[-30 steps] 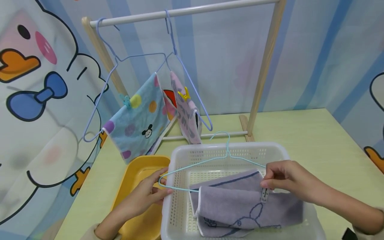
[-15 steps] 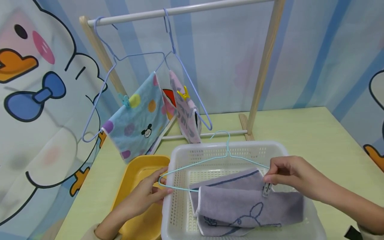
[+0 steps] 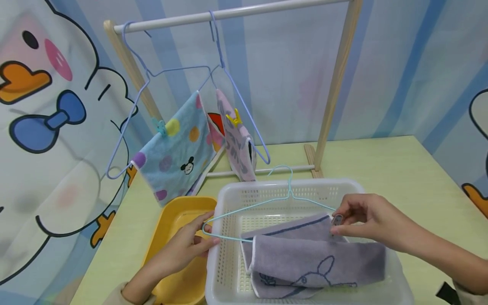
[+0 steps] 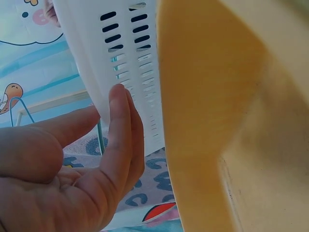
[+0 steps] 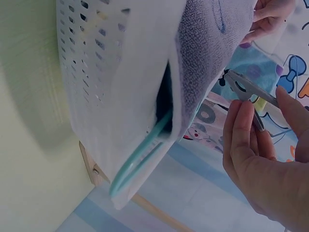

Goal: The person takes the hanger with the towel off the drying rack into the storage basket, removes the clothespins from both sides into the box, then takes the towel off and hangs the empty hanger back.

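Pinching a grey clip, the right hand hovers near the towel while the left hand grips the basket.

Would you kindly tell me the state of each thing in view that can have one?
Left hand, gripping the rim of the white basket
Right hand, pinching the grey clip
Grey clip, handles spread
Grey towel, folded over the turquoise hanger, unclipped
Turquoise hanger, off the rail
White basket, upright
Yellow tray, upright
Lavender hangers, hooked on the rail
Spotted blue towel, hung
Pink towel, hung
Teal clip, fastened
Yellow clip, fastened
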{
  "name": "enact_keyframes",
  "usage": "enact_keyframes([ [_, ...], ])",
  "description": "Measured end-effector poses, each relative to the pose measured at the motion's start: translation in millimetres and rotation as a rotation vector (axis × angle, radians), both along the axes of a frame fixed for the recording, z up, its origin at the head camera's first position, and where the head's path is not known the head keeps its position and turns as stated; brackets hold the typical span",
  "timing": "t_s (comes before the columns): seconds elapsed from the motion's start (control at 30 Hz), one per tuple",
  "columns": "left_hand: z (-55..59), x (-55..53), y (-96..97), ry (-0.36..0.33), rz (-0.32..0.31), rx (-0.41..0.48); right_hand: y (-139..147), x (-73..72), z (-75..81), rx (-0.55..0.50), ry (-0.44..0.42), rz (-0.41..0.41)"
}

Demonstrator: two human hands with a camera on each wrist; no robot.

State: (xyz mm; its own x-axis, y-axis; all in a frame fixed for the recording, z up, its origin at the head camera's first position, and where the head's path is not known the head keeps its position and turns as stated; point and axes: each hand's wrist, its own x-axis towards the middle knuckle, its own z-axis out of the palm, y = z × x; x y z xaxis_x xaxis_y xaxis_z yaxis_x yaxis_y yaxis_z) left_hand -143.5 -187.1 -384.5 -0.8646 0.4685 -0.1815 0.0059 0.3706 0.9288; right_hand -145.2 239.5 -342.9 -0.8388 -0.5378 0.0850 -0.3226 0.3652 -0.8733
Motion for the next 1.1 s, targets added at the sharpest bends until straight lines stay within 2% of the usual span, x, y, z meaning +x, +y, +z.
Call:
enact_keyframes([
  [0.17, 0.2, 1.3, -0.6, 0.002, 0.004, 0.003, -5.8, 1.1, 3.1, 0.008, -0.003, -0.034],
  [0.5, 1.8, 5.7, -0.8, 0.011, 0.008, 0.010, -25.4, 1.7, 10.8, -0.027, 0.002, -0.011],
  [0.77, 0.2, 9.0, -5.4, 0.007, 0.050, 0.001, -55.5, 0.1, 19.7, -0.058, 0.027, 0.084],
  [1.0, 1.9, 13.6, -8.3, 0.001, 0.071, 0.006, -94.4, 1.9, 36.4, -0.044, 0.054, 0.160],
  [1.1, 1.2, 15.8, -7.4, -0.002, 0.071, 0.007, -112.2, 0.1, 39.0, -0.012, 0.115, 0.176],
])
